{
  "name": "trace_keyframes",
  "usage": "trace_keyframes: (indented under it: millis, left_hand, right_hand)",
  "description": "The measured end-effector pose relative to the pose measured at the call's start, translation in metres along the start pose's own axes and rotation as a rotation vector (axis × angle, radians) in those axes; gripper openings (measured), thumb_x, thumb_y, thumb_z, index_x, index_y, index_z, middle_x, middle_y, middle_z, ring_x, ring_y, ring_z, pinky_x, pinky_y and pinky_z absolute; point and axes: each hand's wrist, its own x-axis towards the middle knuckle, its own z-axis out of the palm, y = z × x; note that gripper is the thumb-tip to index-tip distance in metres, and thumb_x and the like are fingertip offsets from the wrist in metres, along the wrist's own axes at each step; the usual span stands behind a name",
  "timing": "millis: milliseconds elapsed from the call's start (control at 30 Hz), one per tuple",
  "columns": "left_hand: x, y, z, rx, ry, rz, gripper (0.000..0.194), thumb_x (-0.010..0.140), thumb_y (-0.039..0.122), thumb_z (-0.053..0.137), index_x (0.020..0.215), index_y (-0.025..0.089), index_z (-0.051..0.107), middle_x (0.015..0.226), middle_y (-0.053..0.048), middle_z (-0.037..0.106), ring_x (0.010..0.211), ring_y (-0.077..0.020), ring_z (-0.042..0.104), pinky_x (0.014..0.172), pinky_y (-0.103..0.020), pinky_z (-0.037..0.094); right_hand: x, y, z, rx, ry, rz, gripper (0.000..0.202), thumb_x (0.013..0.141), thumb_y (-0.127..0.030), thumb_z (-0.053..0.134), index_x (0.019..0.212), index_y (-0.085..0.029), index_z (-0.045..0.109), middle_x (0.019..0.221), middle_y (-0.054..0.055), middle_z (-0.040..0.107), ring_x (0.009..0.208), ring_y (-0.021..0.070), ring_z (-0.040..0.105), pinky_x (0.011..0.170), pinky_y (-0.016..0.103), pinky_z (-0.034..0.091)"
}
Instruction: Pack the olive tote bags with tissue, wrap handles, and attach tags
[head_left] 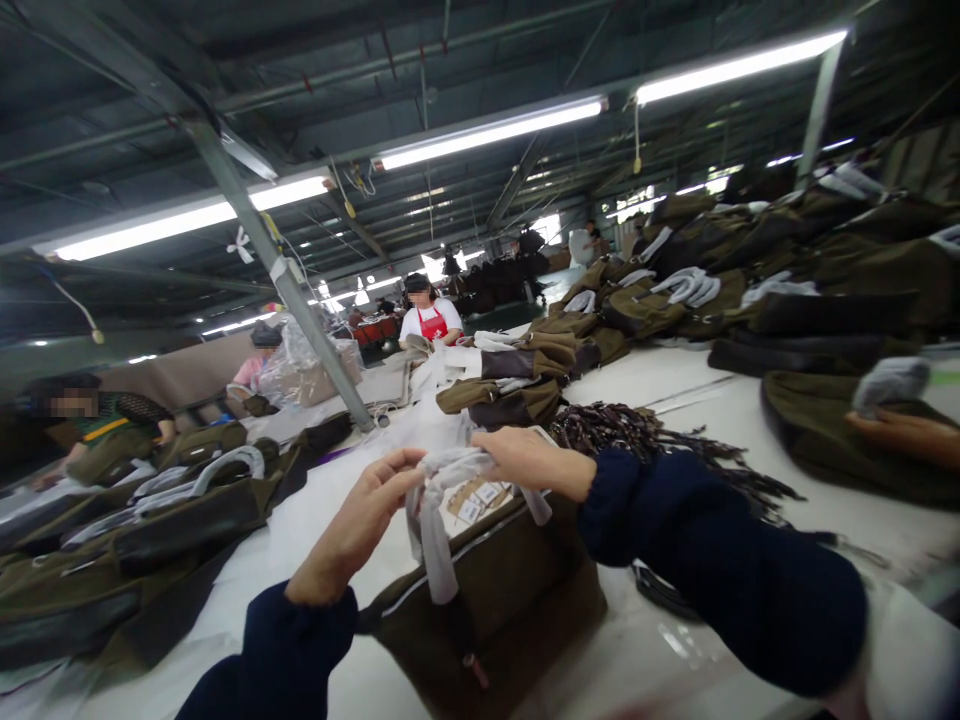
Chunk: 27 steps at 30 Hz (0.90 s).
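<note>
My left hand (pixel 358 520) and right hand (pixel 534 462) met over the top of an olive-brown bag (pixel 495 600) that stood on the white table (pixel 697 390) right in front of me. Both pinched the white paper wrap (pixel 442 490) bunched around the bag's handle, fingers closed on it from either side; a loose tail of the wrap hung down over the zip edge.

What I judged could go wrong: the wrap looked thin, so a hard tug from 2 sides might have torn it or pulled it off the handle. The dangling tail could have caught in the zip. The bag stood close to the near table edge, and a sideways pull might have tipped it over. The pile of dark tassels (pixel 637 435) lay just beyond my right wrist, and my sleeve could have dragged some along.

A cluster of small hang tags (pixel 480 497) sat just under the wrap, with white labels on brown card, but the print was too small and blurred to read. No brand showed on the bag, nor on the stacked bags (pixel 750 270) far right.
</note>
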Motion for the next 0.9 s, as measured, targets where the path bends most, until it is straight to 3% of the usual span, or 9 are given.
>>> trace_keyframes:
  millis: [67, 167, 233, 333, 433, 567, 667, 800, 900]
  left_hand:
    - [0.001, 0.007, 0.001, 0.169, -0.052, -0.017, 0.036, 0.087, 0.042, 0.068, 0.114, 0.02, 0.065, 0.092, -0.001, 0.069, 0.08, -0.0169, 0.061, 0.071, -0.026, 0.045]
    - [0.002, 0.01, 0.002, 0.303, -0.132, -0.058, 0.033, 0.084, 0.044, 0.07, 0.101, 0.016, 0.066, 0.074, 0.001, 0.063, 0.064, -0.0139, 0.055, 0.061, -0.025, 0.042]
    - [-0.001, 0.007, 0.0, 0.287, -0.16, -0.077, 0.028, 0.083, 0.042, 0.071, 0.092, 0.016, 0.065, 0.068, 0.003, 0.057, 0.059, -0.0116, 0.05, 0.057, -0.023, 0.038]
    - [-0.008, -0.006, -0.005, 0.246, -0.197, -0.153, 0.026, 0.081, 0.04, 0.072, 0.086, 0.016, 0.063, 0.062, 0.005, 0.054, 0.056, -0.0106, 0.046, 0.053, -0.022, 0.033]
    - [-0.013, -0.018, -0.005, 0.217, -0.145, -0.2, 0.028, 0.079, 0.042, 0.072, 0.08, 0.016, 0.06, 0.056, 0.006, 0.05, 0.051, -0.0102, 0.044, 0.051, -0.022, 0.03]
    - [-0.012, -0.018, 0.002, 0.167, -0.002, -0.105, 0.019, 0.081, 0.034, 0.07, 0.079, 0.017, 0.061, 0.061, 0.004, 0.055, 0.056, -0.011, 0.047, 0.056, -0.022, 0.036]
    - [-0.012, -0.008, 0.008, 0.089, 0.038, -0.036, 0.018, 0.081, 0.033, 0.071, 0.085, 0.017, 0.062, 0.065, 0.004, 0.057, 0.061, -0.0111, 0.049, 0.06, -0.021, 0.038]
    - [-0.018, -0.006, 0.008, 0.096, -0.053, -0.078, 0.021, 0.079, 0.032, 0.075, 0.087, 0.017, 0.063, 0.059, 0.007, 0.052, 0.052, -0.0085, 0.042, 0.051, -0.02, 0.031]
    - [-0.026, -0.023, 0.007, 0.144, -0.119, -0.113, 0.02, 0.075, 0.025, 0.076, 0.089, 0.018, 0.063, 0.065, 0.006, 0.054, 0.056, -0.0098, 0.046, 0.052, -0.02, 0.034]
  right_hand:
    - [-0.001, -0.004, 0.004, 0.042, 0.055, -0.006, 0.029, 0.082, -0.032, 0.07, 0.107, -0.02, 0.061, 0.091, 0.008, 0.068, 0.085, 0.0238, 0.062, 0.063, 0.026, 0.034]
    - [0.0, -0.005, 0.0, 0.33, 0.04, -0.121, 0.044, 0.073, -0.043, 0.08, 0.104, -0.02, 0.06, 0.081, 0.001, 0.062, 0.073, 0.0169, 0.056, 0.06, 0.024, 0.034]
    - [0.0, 0.0, -0.004, 0.621, 0.0, -0.165, 0.045, 0.079, -0.054, 0.073, 0.103, -0.019, 0.059, 0.076, -0.002, 0.057, 0.067, 0.013, 0.051, 0.057, 0.023, 0.034]
    - [-0.003, 0.009, -0.009, 0.921, 0.033, -0.099, 0.049, 0.086, -0.065, 0.058, 0.097, -0.017, 0.058, 0.073, -0.003, 0.051, 0.063, 0.0111, 0.045, 0.055, 0.022, 0.035]
    - [-0.008, 0.008, -0.012, 0.892, 0.048, -0.066, 0.049, 0.081, -0.062, 0.066, 0.095, -0.016, 0.059, 0.07, -0.004, 0.049, 0.061, 0.0106, 0.042, 0.053, 0.022, 0.032]
    - [-0.01, -0.005, -0.016, 0.491, -0.095, -0.165, 0.046, 0.071, -0.049, 0.081, 0.099, -0.017, 0.065, 0.072, -0.003, 0.052, 0.065, 0.0119, 0.045, 0.055, 0.023, 0.029]
    - [-0.01, -0.01, -0.013, 0.308, -0.07, -0.238, 0.026, 0.081, -0.038, 0.074, 0.081, -0.014, 0.063, 0.074, 0.001, 0.056, 0.069, 0.0131, 0.047, 0.059, 0.024, 0.03]
    - [-0.015, 0.0, -0.005, 0.613, -0.037, -0.217, 0.024, 0.092, -0.031, 0.055, 0.073, -0.016, 0.055, 0.067, -0.001, 0.056, 0.061, 0.0111, 0.048, 0.056, 0.022, 0.032]
    - [-0.019, 0.007, 0.002, 0.821, 0.035, -0.196, 0.025, 0.089, -0.03, 0.054, 0.068, -0.017, 0.052, 0.061, -0.002, 0.055, 0.058, 0.011, 0.048, 0.056, 0.022, 0.035]
